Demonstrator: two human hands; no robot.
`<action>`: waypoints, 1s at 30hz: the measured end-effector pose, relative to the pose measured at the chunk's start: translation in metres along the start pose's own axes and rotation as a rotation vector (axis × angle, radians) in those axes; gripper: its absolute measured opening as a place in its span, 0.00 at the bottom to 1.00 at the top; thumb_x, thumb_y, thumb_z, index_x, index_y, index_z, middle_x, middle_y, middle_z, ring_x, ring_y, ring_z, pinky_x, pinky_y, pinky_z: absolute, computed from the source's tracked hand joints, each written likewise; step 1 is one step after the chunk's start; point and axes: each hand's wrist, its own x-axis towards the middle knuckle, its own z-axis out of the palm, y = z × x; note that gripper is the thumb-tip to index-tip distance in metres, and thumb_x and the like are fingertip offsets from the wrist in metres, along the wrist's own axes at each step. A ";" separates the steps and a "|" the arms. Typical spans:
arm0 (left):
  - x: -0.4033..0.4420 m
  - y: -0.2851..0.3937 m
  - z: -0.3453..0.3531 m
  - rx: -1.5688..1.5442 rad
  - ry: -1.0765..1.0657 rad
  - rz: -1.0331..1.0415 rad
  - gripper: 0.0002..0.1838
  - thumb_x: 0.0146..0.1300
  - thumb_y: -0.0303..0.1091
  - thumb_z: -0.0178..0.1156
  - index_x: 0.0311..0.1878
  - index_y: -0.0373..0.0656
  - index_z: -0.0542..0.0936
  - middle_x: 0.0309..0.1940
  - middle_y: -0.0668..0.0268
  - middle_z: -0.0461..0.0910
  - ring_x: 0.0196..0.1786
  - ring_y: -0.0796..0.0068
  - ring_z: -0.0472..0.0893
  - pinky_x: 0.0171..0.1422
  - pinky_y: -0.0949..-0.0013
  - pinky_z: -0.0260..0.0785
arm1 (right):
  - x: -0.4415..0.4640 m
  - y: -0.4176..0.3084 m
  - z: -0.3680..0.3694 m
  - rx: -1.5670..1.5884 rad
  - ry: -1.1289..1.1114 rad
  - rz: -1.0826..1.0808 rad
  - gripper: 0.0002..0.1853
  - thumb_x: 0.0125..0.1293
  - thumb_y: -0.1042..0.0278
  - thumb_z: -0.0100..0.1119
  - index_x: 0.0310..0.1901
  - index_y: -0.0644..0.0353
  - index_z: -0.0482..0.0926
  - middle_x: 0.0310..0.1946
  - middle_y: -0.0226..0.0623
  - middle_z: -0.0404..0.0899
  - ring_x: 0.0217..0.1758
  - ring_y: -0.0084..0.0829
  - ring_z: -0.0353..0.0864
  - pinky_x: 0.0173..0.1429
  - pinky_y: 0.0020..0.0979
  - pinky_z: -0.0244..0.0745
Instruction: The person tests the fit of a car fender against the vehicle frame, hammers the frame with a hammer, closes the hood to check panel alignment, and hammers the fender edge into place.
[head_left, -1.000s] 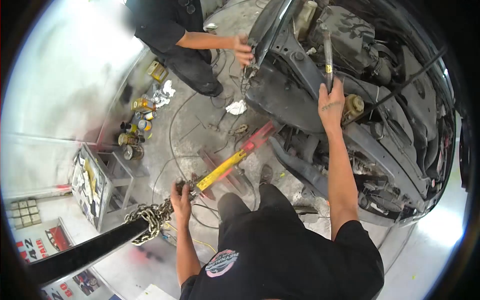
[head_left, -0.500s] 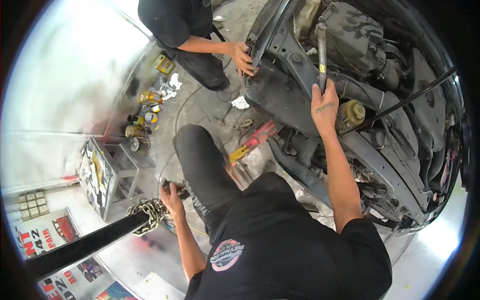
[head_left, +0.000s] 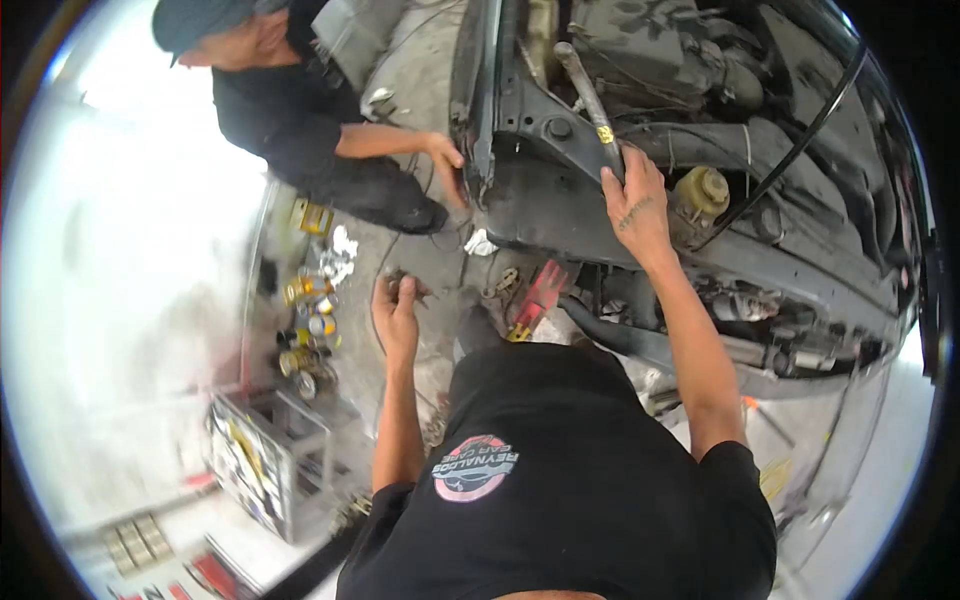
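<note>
My right hand (head_left: pixel 637 205) is wrapped round a grey metal bar (head_left: pixel 583 90) with a yellow label, its far end lying over the engine bay. Beside that hand is a yellowish reservoir with a cap (head_left: pixel 703 192). My left hand (head_left: pixel 398 322) is out over the floor, fingers closed round a small dark piece (head_left: pixel 412 284) whose kind I cannot make out. The car's dark front structure (head_left: pixel 560 185) is under and beyond my right hand. A co-worker's hand (head_left: pixel 445 160) is at the edge of the front fender (head_left: pixel 478 140).
A red and yellow metal tool (head_left: pixel 540 300) lies on the floor near the car. Cans (head_left: pixel 310 290) and crumpled white paper (head_left: pixel 340 255) line the left wall. A metal stand (head_left: pixel 270 455) is at lower left. A thin black rod (head_left: pixel 790 145) slants over the engine bay.
My view has shifted and I stand closer over the car. My left hand has moved up and forward, away from the chained post, still closed. The co-worker leans further into view.
</note>
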 end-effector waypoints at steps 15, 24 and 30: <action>0.192 0.084 0.036 0.142 -0.640 0.235 0.12 0.70 0.30 0.68 0.52 0.33 0.84 0.36 0.72 0.84 0.39 0.85 0.76 0.46 0.77 0.70 | 0.001 -0.024 0.002 0.059 0.145 0.273 0.16 0.74 0.61 0.62 0.51 0.66 0.74 0.28 0.49 0.74 0.32 0.47 0.75 0.38 0.44 0.67; 0.168 0.104 0.071 -0.027 -0.437 0.322 0.14 0.70 0.30 0.69 0.53 0.31 0.83 0.39 0.70 0.85 0.40 0.84 0.78 0.47 0.77 0.70 | -0.001 -0.013 0.002 0.212 0.196 0.206 0.17 0.73 0.61 0.63 0.51 0.67 0.75 0.33 0.49 0.75 0.35 0.43 0.75 0.40 0.40 0.69; 0.195 0.160 0.098 0.020 -0.482 0.292 0.14 0.68 0.30 0.71 0.50 0.30 0.83 0.39 0.68 0.85 0.41 0.81 0.80 0.48 0.76 0.72 | -0.020 -0.065 -0.009 0.464 0.305 0.341 0.15 0.72 0.63 0.63 0.51 0.67 0.79 0.26 0.39 0.74 0.26 0.30 0.73 0.33 0.33 0.68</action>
